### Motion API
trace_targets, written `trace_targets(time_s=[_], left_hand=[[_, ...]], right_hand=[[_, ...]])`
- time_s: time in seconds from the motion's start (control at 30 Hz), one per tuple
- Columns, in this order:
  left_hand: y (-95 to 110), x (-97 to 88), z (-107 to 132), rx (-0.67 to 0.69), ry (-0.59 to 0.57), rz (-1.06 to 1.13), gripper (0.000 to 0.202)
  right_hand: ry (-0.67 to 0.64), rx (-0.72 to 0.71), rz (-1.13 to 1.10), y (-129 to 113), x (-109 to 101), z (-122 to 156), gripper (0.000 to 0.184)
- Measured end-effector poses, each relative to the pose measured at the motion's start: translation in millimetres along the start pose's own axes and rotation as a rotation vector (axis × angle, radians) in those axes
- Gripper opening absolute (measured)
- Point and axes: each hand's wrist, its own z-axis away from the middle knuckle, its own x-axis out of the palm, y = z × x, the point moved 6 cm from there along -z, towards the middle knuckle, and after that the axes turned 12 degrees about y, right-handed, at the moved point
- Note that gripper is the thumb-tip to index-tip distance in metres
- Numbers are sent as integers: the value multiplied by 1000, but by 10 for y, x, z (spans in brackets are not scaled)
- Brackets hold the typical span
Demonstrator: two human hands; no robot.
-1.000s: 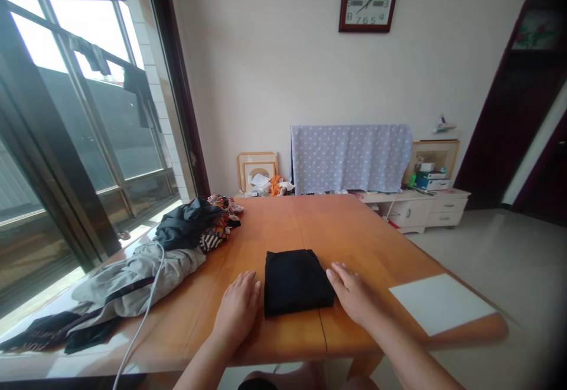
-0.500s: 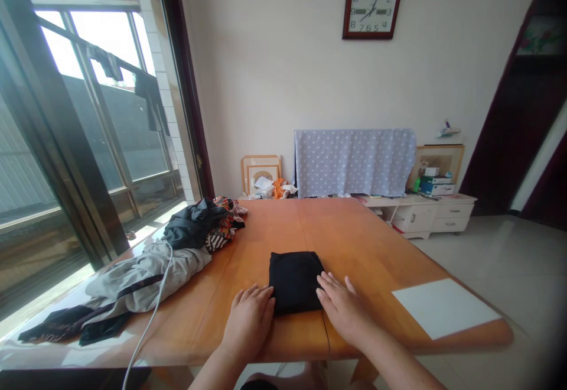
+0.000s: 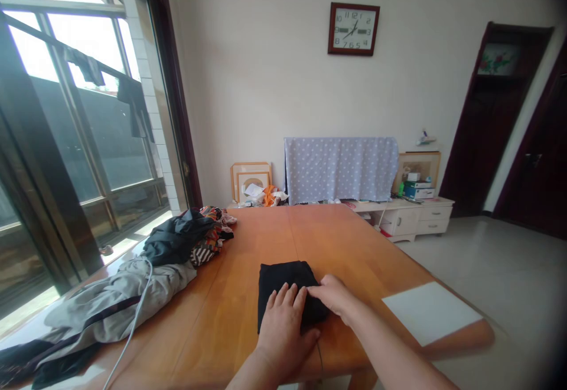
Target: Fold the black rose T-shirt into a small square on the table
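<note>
A folded black garment (image 3: 283, 273) lies as a compact square near the front of the wooden table. My left hand (image 3: 286, 325) rests flat on its front part, fingers stretched forward and thumb out to the right. At the garment's right side, my right hand (image 3: 333, 296) is closed on the edge, with a fingertip or thumb pressed on top. Its other fingers are mostly hidden behind the hand and the cloth.
A pile of clothes lies along the table's left side: a dark garment (image 3: 177, 237), grey trousers (image 3: 110, 301) and patterned cloth (image 3: 212, 236). A white cable (image 3: 140, 307) crosses it. A white sheet (image 3: 432, 313) lies at the table's right corner.
My left hand has moved from the garment's left edge onto its top. My right hand has gone from lying flat to gripping the right edge. The view has shifted slightly right and up.
</note>
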Motion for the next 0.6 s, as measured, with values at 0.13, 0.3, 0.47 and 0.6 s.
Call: trace_targets(time_s=[0.13,0.3,0.47,0.6], left_hand=[[-12,32,-43,-22,-5,-40,90],[-92,-54,-116,-67,80,-53,75],[-293,-355,-233,-221,247,226,47],[-484,-699,-316,-459,430,920,39]], right_hand=[[-29,209,-82,-9,36,-16,25],[-90,326,-288,-191,202,58,21],[-175,272,-518,-448,231,163,25],[-25,217,-684,-382,-46,56,34]])
